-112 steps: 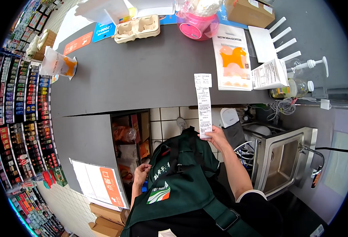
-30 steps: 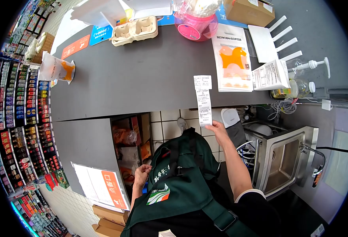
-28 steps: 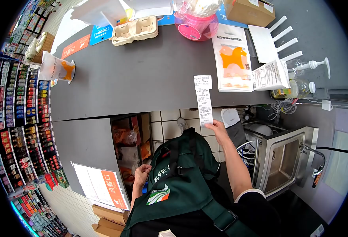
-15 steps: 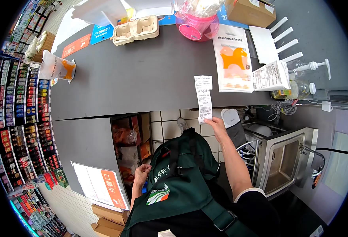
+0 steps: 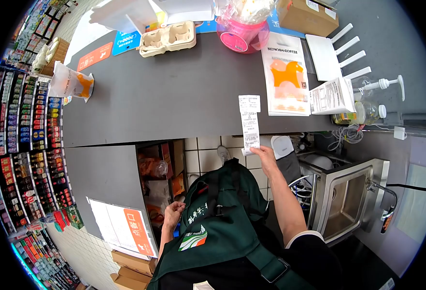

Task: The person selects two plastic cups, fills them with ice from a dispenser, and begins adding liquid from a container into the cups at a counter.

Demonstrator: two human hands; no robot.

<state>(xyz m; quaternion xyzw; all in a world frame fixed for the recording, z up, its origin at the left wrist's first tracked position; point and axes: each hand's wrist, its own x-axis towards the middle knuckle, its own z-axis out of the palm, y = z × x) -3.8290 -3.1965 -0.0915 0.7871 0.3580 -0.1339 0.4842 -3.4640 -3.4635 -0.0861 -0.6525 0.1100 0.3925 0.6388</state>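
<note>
Dark grey counter [image 5: 174, 92] fills the upper centre of the frame, matte, mostly bare in its middle. Shelving with rows of small colourful packets [image 5: 27, 145] curves down the left edge. White tiled floor [image 5: 203, 150] shows below the counter's front edge, centre. Stainless steel sink [image 5: 348, 198] at lower right, faucet on its right side. Open cubby under the counter [image 5: 160, 169], centre left, stuffed with bagged goods. Green apron [image 5: 218, 222] at bottom centre, on the person.

On the counter: stack of flat paper bags with an orange print [image 5: 285, 75], upper right; white box [image 5: 331, 95] just right of them; pump bottle [image 5: 367, 104] at far right edge. Pulp cup carrier [image 5: 168, 33] and pink tub [image 5: 244, 36] along the top. A standing printed bag [image 5: 70, 79] at upper left.

Long receipt [image 5: 249, 123], centre, top part lying on the counter, lower part hanging past the front edge. Right hand [image 5: 265, 159] pinches its bottom end between thumb and fingers. Left hand [image 5: 173, 212], lower centre, curled into a loose fist against the apron; cannot tell whether it holds anything.
</note>
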